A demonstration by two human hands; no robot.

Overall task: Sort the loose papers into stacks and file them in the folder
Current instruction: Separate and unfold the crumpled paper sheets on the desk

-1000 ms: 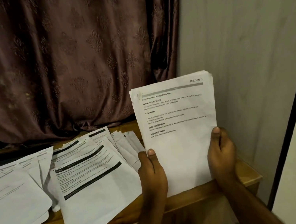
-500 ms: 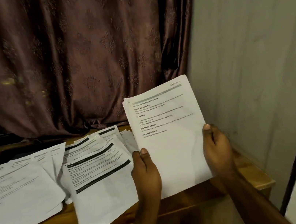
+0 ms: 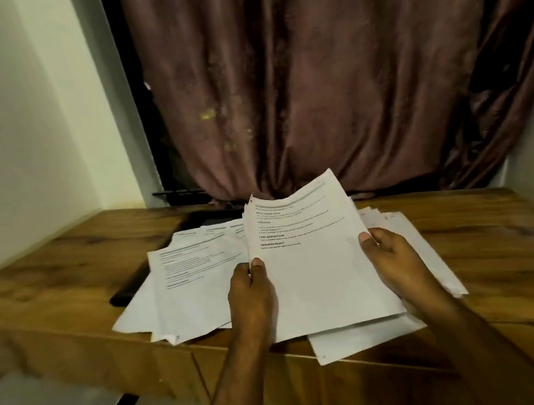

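1. Two hands at lower centre of the frame: the left hand (image 3: pixel 249 286) pinches the left edge of a sheaf of printed papers (image 3: pixel 316 264), thumb on top.
2. Opposite, the right hand (image 3: pixel 392 258) grips the sheaf's right edge, thumb over the page; the sheaf tilts up above the desk.
3. Beneath and to the left, loose papers (image 3: pixel 190 279) lie fanned across the wooden desk (image 3: pixel 60 268), some overhanging its front edge.
4. A dark flat item (image 3: pixel 129 287) peeks from under them; whether it's the folder, I can't tell.
5. Behind, a brown curtain (image 3: pixel 326 72) fills the upper frame.
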